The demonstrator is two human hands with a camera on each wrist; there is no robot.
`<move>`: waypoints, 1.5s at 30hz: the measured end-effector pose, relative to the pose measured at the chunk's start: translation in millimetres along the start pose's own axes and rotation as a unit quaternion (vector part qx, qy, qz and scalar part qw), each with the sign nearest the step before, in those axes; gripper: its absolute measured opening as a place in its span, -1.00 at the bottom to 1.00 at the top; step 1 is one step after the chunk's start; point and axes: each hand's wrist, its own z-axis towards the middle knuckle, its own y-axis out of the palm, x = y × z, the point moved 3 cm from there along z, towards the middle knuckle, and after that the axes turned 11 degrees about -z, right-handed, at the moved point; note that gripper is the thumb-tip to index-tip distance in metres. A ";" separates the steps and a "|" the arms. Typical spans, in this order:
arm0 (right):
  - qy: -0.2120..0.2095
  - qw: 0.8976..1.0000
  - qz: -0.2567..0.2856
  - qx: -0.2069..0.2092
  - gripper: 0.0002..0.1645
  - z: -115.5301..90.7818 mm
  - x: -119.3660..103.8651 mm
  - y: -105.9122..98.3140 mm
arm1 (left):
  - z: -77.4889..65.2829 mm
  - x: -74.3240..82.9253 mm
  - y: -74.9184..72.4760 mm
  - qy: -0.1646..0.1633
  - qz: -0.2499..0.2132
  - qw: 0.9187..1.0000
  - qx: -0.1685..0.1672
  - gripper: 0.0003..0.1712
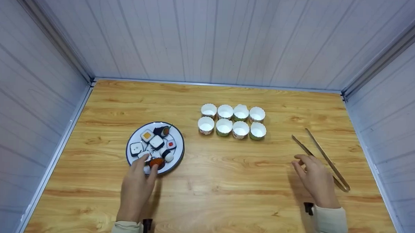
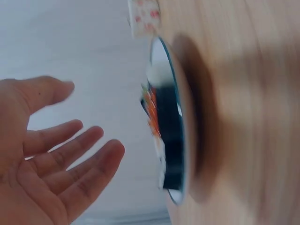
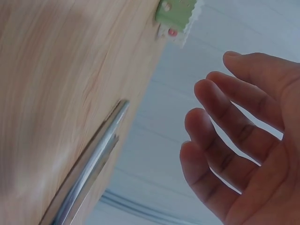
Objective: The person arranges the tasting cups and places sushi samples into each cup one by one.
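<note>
Over the near edge of a round white plate (image 1: pixel 177 138) with a blue rim is my left hand (image 1: pixel 136 184), its fingers spread and relaxed. Several sushi pieces lie on the plate, among them an orange-topped one (image 1: pixel 157 162) close to the thumb. The left wrist view shows air between that palm and the dark-wrapped sushi (image 2: pixel 168 136). On the other side, my right hand (image 1: pixel 315 179) hovers beside metal tongs (image 1: pixel 325 155), fingers loosely bent and holding nothing. The tongs lie on the table with their tips apart, partly covered by the hand in the head view.
Several white paper cups (image 1: pixel 224 126) with patterned outsides stand in two rows at the back middle of the wooden table (image 1: pixel 218 199). Panel walls (image 1: pixel 213 37) close off the back and both sides.
</note>
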 end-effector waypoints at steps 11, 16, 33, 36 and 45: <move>0.069 0.994 -0.009 -0.080 -0.56 5.1 56.2 2.0 | 7.6 -42.3 -11.8 -0.122 0.000 0.993 0.000 -0.37; 0.109 0.980 -0.012 -0.164 -0.26 3.3 82.3 10.9 | 10.0 -52.2 -9.2 -0.168 -0.010 0.985 -0.030 -0.29; 0.140 0.960 -0.019 -0.240 -0.34 6.0 115.0 32.3 | 20.1 -68.7 -1.0 -0.197 -0.073 0.976 -0.052 -0.29; 0.146 0.955 -0.018 -0.256 -0.32 7.4 117.7 33.4 | 22.2 -70.0 -0.3 -0.205 -0.081 0.974 -0.060 -0.29; 0.147 0.950 -0.009 -0.276 -0.42 6.9 120.1 35.3 | 22.9 -71.9 2.4 -0.236 -0.086 0.965 -0.079 -0.26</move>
